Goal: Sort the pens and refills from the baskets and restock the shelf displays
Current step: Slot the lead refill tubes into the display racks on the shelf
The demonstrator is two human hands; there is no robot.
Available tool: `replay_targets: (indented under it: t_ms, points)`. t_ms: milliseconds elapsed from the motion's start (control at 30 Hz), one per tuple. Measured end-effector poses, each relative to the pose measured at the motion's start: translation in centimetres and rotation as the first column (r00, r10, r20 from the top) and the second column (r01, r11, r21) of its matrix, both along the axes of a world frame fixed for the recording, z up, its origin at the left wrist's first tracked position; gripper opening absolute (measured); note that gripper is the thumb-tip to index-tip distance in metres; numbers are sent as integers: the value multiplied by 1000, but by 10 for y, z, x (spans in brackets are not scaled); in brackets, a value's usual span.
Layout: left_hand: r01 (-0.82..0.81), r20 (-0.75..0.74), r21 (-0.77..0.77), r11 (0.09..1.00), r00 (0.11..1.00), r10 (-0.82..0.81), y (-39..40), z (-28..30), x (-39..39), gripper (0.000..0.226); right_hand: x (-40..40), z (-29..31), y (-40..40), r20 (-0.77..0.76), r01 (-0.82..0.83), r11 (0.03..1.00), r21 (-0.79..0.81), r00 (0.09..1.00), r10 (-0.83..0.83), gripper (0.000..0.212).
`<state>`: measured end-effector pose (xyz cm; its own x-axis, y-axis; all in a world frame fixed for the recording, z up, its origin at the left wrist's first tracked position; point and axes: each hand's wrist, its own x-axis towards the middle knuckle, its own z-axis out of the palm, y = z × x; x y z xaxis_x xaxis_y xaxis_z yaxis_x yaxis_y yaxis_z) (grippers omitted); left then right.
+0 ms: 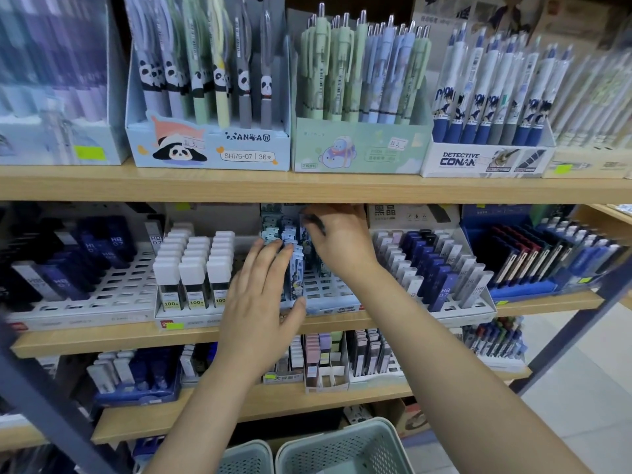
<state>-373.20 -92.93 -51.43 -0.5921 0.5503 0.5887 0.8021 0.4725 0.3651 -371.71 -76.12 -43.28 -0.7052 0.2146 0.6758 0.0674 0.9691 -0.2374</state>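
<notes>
Beneath the panda pen box (208, 145), on the middle shelf: patterned refill cases (297, 268), upright in a white slotted tray (325, 289); count unclear. I have my left hand (263, 295) released, straight fingers touching the front cases. Right hand (338, 241), just behind, pinches one dark case. Baskets (342, 446): two, below.

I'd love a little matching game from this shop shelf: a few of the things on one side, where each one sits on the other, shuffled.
Things:
1. panda pen box
2. Detective Conan pen box
3. white-capped lead tubes
4. pale green baskets

Places:
A. bottom of the view, below the shelves
B. top shelf, right of the green box
C. middle shelf, just left of the left hand
D. top shelf, left of the green box

Pairs: 1-D, 2-B, 3-C, 4-A
</notes>
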Motion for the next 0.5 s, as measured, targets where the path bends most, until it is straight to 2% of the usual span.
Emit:
replay_targets:
  t_ms: [100,233,333,433,500]
  points:
    - [6,0,-2,1000,1000,-6,-1,0,0,71,2,2,7,37,21,997,-72,999,-18,16]
    - [5,0,-1,1000,1000,-5,0,0,0,71,7,1,5,84,-22,980,-196,996,39,19]
    - [7,-3,-1,1000,1000,-7,0,-1,0,70,10,2,8,196,-4,958,-286,979,63,17]
    - [9,-1,4,1000,1000,-9,0,0,-1,70,15,4,9,131,-55,912,-407,984,118,22]
    - [12,1,4,1000,1000,-12,0,1,-1,71,17,6,8,102,-80,910,-407,986,132,24]
